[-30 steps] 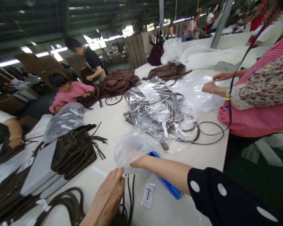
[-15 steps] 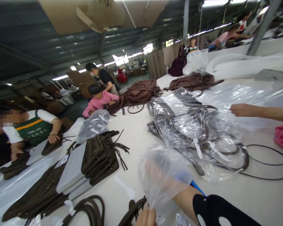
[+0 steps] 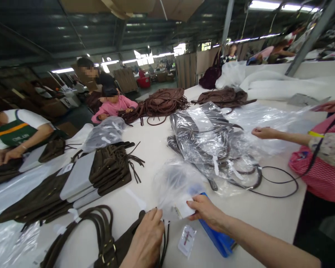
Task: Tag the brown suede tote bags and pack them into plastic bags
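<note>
My right hand (image 3: 206, 214) pinches a small white packet (image 3: 185, 209) with dark print at its edge. Behind the packet and against it bunches a crumpled clear plastic bag (image 3: 170, 182). My left hand (image 3: 147, 236) lies over a dark brown handbag (image 3: 125, 240) with strap handles and a brass buckle. Its fingers are pressed together, their tips close to the plastic; what they grip is hidden. Under my right forearm is a blue flat item (image 3: 217, 236). A small clear sachet with reddish print (image 3: 187, 241) rests between my hands on the white table (image 3: 257, 227).
Left are stacked brown bags (image 3: 111, 167) with grey-white sheets. Bags in clear plastic (image 3: 209, 134) lie ahead. Reddish-brown bags (image 3: 167, 100) pile farther back. A co-worker's hand (image 3: 265, 133) reaches in from the right. Co-workers in green (image 3: 19, 130) and pink (image 3: 114, 104) work along the left side.
My right hand was inside the clear plastic bag; now it is out and holds the white packet. My left hand has come further into view. The co-worker on the right shows more.
</note>
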A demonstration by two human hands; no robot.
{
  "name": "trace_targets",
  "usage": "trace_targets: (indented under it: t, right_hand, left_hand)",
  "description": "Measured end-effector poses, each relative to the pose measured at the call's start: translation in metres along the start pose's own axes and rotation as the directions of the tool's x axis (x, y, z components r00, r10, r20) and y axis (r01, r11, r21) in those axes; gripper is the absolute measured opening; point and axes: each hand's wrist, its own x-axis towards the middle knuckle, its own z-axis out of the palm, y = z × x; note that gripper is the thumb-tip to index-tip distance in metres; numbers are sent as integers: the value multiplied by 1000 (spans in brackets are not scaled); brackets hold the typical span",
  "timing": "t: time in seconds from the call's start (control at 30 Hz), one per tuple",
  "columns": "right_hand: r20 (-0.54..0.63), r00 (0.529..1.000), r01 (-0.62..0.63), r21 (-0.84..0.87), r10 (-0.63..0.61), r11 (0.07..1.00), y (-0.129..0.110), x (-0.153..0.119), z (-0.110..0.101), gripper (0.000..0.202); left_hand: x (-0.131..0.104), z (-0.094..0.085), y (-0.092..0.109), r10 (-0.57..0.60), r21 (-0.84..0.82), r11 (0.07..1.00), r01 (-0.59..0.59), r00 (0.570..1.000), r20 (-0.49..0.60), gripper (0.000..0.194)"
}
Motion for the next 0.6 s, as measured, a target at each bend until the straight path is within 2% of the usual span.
trace_targets:
  t: [0.07, 0.13, 0.2, 0.27, 0.33, 0.4, 0.47, 0.53, 0.6]
  right_hand:
    - [-4, 1000, -22, 89, 22, 996, 4, -33, -12, 29]
    - [19, 1000, -12, 179, 9, 984, 9, -62, -21, 31]
    - [68, 997, -45, 271, 28, 962, 17, -83, -24, 30]
    - [110, 992, -102, 351, 67, 931, 28, -98, -22, 27]
    - [160, 982, -164, 418, 105, 894, 41, -108, -15, 23]
    - [229, 964, -228, 454, 134, 862, 53, -115, -5, 20]
    - [297, 943, -279, 456, 151, 845, 62, -120, 8, 19]
    - [336, 928, -303, 434, 159, 849, 68, -123, 22, 20]
    - [341, 927, -290, 389, 156, 874, 72, -124, 34, 23]
  left_hand:
    - [-6, -8, 7, -18, -79, 997, 22, 998, 53, 31]
    - [-17, -11, 13, -49, -240, 969, 64, 997, 68, 28]
    - [-36, -8, 19, -89, -499, 858, 124, 992, 92, 26]
    - [-58, 0, 24, -146, -770, 611, 185, 982, 120, 26]
    - [-80, 12, 33, -231, -944, 274, 184, 965, 121, 30]
    - [-98, 27, 46, -322, -991, -70, 112, 938, 128, 31]
    - [-112, 42, 64, -371, -943, -332, 18, 917, 148, 28]
    - [-123, 56, 83, -388, -891, -453, -36, 908, 160, 26]
    - [-131, 69, 99, -398, -883, -469, -29, 899, 181, 27]
